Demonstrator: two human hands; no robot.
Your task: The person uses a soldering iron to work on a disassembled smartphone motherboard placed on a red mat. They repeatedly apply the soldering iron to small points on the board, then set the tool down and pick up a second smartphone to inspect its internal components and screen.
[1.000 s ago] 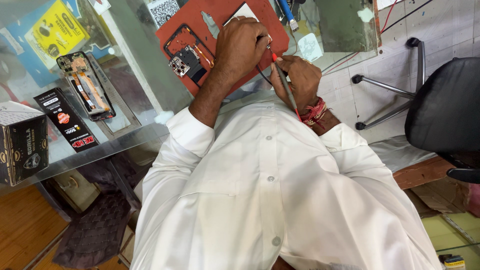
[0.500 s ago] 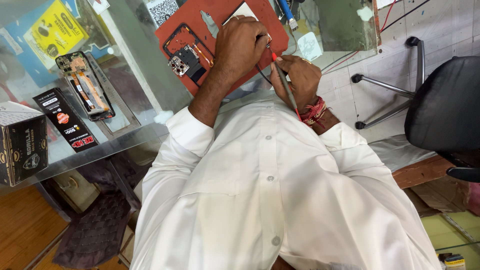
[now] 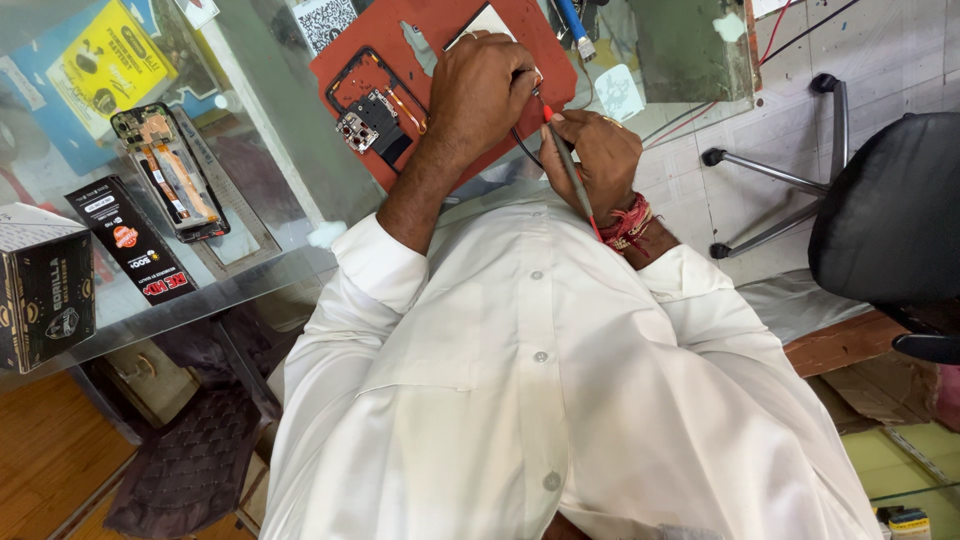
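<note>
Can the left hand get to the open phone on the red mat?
Probably yes: the left hand rests on the red mat right beside the open phone, with nothing between them.

I am seeing bright, even daylight; the clear glass desk (image 3: 255,285) is throwing pale glare, the white cotton shirt (image 3: 540,400) is nearly overexposing, and edges are bending slightly.

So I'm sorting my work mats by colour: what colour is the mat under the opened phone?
Orange-red, seen in the head view: the mat under the opened phone.
</note>
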